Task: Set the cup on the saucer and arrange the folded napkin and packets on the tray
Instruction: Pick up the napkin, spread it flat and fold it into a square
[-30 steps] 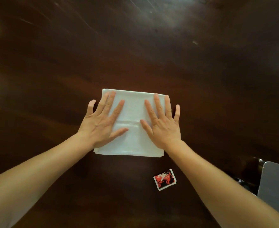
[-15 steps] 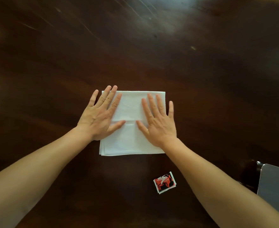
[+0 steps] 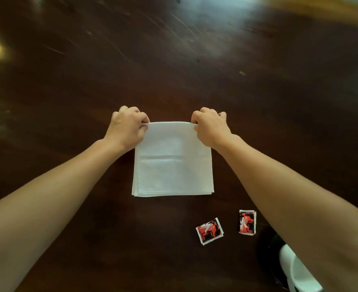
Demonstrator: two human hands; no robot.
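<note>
Head view is showing me leaning over a dark wooden table [image 3: 195, 76], both arms stretched forward. My left hand [image 3: 126, 126] is curling shut on the far left corner of the folded napkin [image 3: 173, 163], thumb and fingers pinching the cloth between them. My right hand [image 3: 210, 127] is doing the same on the far right corner. The napkin is lying flat in the middle of the table, its near edge showing several stacked layers. Two red packets [image 3: 209, 231] are lying near its right near corner, well apart from each other and not touching the cloth. A white object [image 3: 296, 270] is peeking in at the lower right, too cropped for me to name. I am seeing no tray, and I cannot pick out a cup or saucer.

I am judging the napkin to be light, soft and floppy, so the layers are likely to slide and fan open if lifted by one point. Gripping through all layers at both far corners seems the safest hold. The packets look thin and light, best pinched by an edge.
</note>
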